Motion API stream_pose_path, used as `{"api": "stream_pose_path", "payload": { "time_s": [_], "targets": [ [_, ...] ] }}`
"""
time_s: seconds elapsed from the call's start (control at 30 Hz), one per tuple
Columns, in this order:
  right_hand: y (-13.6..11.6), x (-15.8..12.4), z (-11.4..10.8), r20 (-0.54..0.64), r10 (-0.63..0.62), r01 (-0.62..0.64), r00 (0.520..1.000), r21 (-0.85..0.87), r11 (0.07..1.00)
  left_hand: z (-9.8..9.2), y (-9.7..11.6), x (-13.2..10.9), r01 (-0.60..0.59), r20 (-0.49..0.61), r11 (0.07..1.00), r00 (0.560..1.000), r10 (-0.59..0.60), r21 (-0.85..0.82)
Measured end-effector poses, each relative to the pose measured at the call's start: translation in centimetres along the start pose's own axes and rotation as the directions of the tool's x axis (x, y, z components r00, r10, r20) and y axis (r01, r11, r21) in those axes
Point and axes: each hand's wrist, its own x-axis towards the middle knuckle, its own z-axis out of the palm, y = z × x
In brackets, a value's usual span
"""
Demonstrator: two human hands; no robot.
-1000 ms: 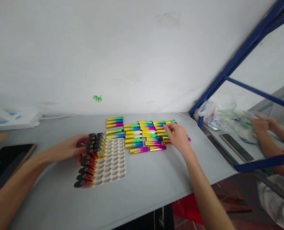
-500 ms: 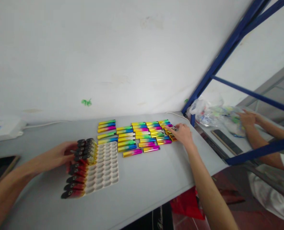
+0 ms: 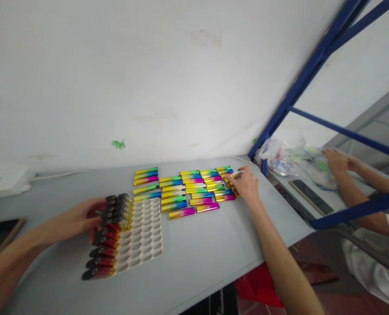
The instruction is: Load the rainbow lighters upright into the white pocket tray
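My left hand is closed at the left edge of a white tray with rows of oval holes. A small pale tip shows at its fingers; what it belongs to is hidden. Beside those fingers, several black-topped pieces with red or yellow translucent bodies stand tilted in the tray's left rows. Over the right end of the colored rows, my right hand pinches a slim silvery case. Shiny flat cases, in yellow fading to green, blue or pink, lie in columns on the grey table, some under the right fingers.
A white box with a cable and a dark phone-like device are at the left. Blue metal bars rise at the right. Beyond them are plastic bags, a phone and another person's hands.
My right hand has drawn slightly left and lifted, and a silvery case now shows between its fingers. My left hand stays by the tray.
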Motion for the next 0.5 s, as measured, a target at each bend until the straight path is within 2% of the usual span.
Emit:
{"api": "stream_pose_path", "payload": {
  "time_s": [0.1, 0.2, 0.3, 0.37, 0.43, 0.5],
  "targets": [
    [0.5, 0.6, -0.1, -0.127, -0.110, 0.147, 0.986, 0.332, 0.932, 0.1, -0.1, 0.0, 0.001, 0.006, 1.000, 1.000, -0.001, 0.002],
    [-0.4, 0.7, -0.5, -0.160, -0.096, 0.180, 0.983, 0.684, 0.707, 0.3, 0.0, 0.0, 0.005, 0.010, 1.000, 1.000, -0.005, -0.004],
    [-3.1, -0.2, -1.3, -0.010, -0.097, 0.050, 0.995, 0.908, 0.416, 0.4, 0.0, 0.0, 0.009, 0.014, 1.000, 1.000, -0.009, -0.017],
    [-5.6, -1.1, -2.0, 0.115, -0.175, -0.060, 0.978, 0.955, 0.289, 0.4, 0.1, -0.1, 0.004, 0.015, 1.000, 1.000, -0.003, -0.031],
    [-8.3, -2.1, -2.7, 0.210, -0.304, -0.126, 0.929, 0.954, 0.272, 0.5, 0.4, -0.3, 0.006, 0.018, 0.999, 1.000, -0.005, -0.041],
    [-11.0, -3.3, -3.1, 0.229, -0.452, -0.109, 0.862, 0.955, 0.276, 0.6, 1.0, -0.6, 0.013, 0.019, 0.999, 1.000, -0.013, -0.047]
  ]
}}
